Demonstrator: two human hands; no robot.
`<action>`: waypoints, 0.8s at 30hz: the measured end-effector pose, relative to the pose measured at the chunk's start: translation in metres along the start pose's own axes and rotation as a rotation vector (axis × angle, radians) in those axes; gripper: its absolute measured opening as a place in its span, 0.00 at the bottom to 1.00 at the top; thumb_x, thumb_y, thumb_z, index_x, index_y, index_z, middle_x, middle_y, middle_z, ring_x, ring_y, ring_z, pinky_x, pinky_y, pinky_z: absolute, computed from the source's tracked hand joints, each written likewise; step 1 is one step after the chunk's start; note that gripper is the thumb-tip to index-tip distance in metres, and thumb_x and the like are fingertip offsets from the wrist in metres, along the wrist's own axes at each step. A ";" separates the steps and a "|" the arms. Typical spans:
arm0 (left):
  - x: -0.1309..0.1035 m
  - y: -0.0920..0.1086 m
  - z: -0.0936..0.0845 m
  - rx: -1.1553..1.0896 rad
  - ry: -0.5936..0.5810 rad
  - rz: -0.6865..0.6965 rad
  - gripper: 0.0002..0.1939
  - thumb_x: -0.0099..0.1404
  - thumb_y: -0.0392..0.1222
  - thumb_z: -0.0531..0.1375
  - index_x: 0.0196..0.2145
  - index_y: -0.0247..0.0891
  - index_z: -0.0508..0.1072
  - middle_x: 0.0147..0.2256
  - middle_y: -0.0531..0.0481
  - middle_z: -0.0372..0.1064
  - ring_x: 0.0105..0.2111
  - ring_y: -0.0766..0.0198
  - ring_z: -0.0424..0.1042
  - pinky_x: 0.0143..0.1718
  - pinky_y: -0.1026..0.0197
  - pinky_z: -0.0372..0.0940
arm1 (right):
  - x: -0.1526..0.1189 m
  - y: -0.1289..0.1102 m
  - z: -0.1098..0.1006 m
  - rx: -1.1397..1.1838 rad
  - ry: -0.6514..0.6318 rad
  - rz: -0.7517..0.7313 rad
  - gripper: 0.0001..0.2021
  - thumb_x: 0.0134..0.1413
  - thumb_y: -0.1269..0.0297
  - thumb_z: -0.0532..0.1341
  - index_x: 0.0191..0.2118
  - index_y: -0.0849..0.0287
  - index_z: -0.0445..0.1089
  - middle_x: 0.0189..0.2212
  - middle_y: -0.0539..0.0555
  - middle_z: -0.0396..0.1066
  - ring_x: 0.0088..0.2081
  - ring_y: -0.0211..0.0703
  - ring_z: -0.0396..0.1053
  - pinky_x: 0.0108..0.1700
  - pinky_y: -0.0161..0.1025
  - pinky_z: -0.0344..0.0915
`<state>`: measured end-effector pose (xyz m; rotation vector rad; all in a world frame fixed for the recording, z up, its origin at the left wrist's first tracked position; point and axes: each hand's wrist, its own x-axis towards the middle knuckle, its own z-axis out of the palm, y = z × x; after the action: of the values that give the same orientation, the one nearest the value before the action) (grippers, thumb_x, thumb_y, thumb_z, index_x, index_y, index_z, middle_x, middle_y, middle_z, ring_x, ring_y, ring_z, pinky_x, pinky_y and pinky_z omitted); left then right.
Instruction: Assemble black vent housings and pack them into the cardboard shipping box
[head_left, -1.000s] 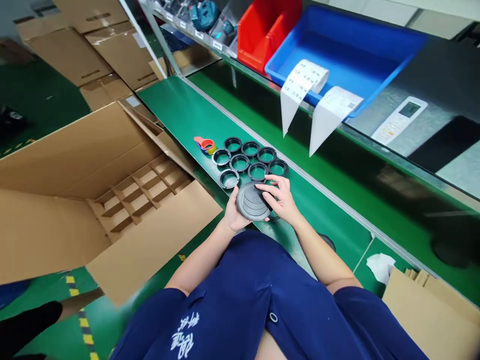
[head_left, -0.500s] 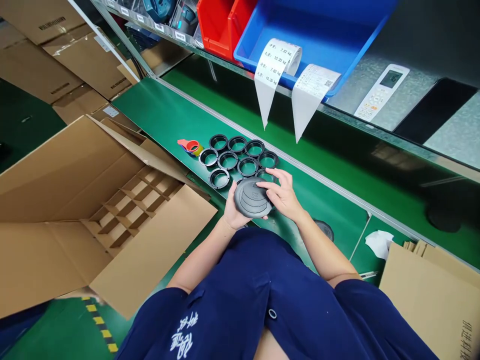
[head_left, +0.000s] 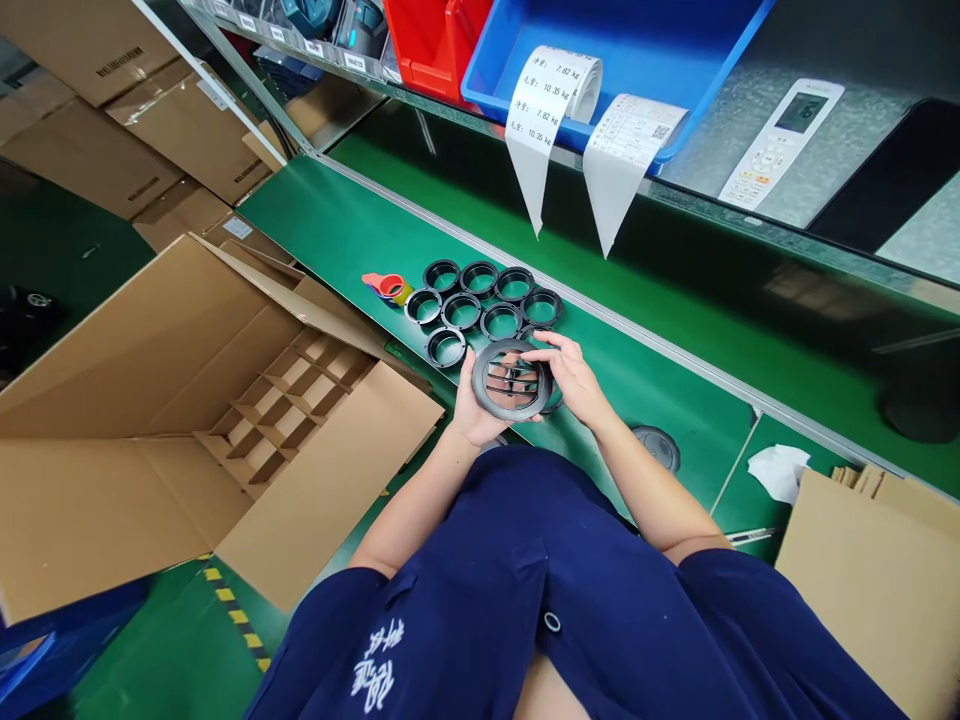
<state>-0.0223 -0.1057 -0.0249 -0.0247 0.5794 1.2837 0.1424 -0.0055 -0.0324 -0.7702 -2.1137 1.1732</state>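
My left hand (head_left: 475,410) grips a round dark-grey air vent (head_left: 513,378) by its left edge and from beneath. The vent faces up with its slats turned open, and skin shows through the gaps. At the upper right of the vent, my right hand (head_left: 579,384) has its fingers on the rim and slats; its thumb is hidden. Just beyond both hands, several black rings (head_left: 460,327) stand in rows on the green bench, some partly covered by the vent and my hand. Another round grey vent (head_left: 657,448) lies right of my right forearm.
Red, blue and yellow ring-shaped pieces (head_left: 391,287) lie left of the black rings. An open carton (head_left: 330,500) with cardboard dividers stands at the left. Overhead, a shelf holds a blue bin (head_left: 630,60), label rolls and a remote control (head_left: 784,142). More cardboard (head_left: 877,580) is at the right.
The vent's slats have gone from lying closed and flat to standing open. My right fingers have shifted slightly towards the rim. The whole view has moved a little.
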 end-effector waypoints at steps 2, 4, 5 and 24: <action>0.000 -0.001 -0.002 -0.001 0.003 -0.005 0.41 0.67 0.73 0.45 0.59 0.36 0.69 0.51 0.33 0.73 0.47 0.39 0.75 0.40 0.36 0.73 | -0.003 0.002 0.001 0.028 0.011 0.054 0.33 0.71 0.41 0.38 0.51 0.51 0.77 0.61 0.55 0.66 0.64 0.49 0.60 0.68 0.53 0.56; -0.001 -0.002 -0.004 0.002 0.002 -0.005 0.41 0.67 0.73 0.45 0.59 0.35 0.69 0.51 0.33 0.73 0.46 0.39 0.76 0.39 0.36 0.73 | -0.007 0.005 0.003 0.051 0.014 0.089 0.33 0.71 0.40 0.39 0.50 0.51 0.78 0.60 0.55 0.66 0.63 0.48 0.61 0.67 0.51 0.58; -0.001 -0.003 -0.004 0.002 -0.001 -0.003 0.41 0.67 0.72 0.46 0.59 0.35 0.69 0.50 0.32 0.73 0.45 0.39 0.76 0.38 0.37 0.73 | -0.009 0.007 0.003 0.063 0.016 0.099 0.33 0.71 0.40 0.39 0.49 0.51 0.78 0.60 0.55 0.66 0.63 0.48 0.61 0.67 0.51 0.58; 0.014 -0.039 -0.060 -0.029 0.374 -0.181 0.30 0.68 0.64 0.53 0.49 0.34 0.75 0.39 0.40 0.78 0.39 0.50 0.78 0.44 0.50 0.73 | -0.052 0.050 0.061 -0.213 -0.488 -0.019 0.50 0.54 0.38 0.66 0.74 0.58 0.47 0.72 0.68 0.42 0.72 0.64 0.41 0.68 0.64 0.52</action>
<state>-0.0080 -0.1252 -0.0942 -0.3401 0.8581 1.1167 0.1424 -0.0532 -0.1139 -0.5931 -2.6739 1.2322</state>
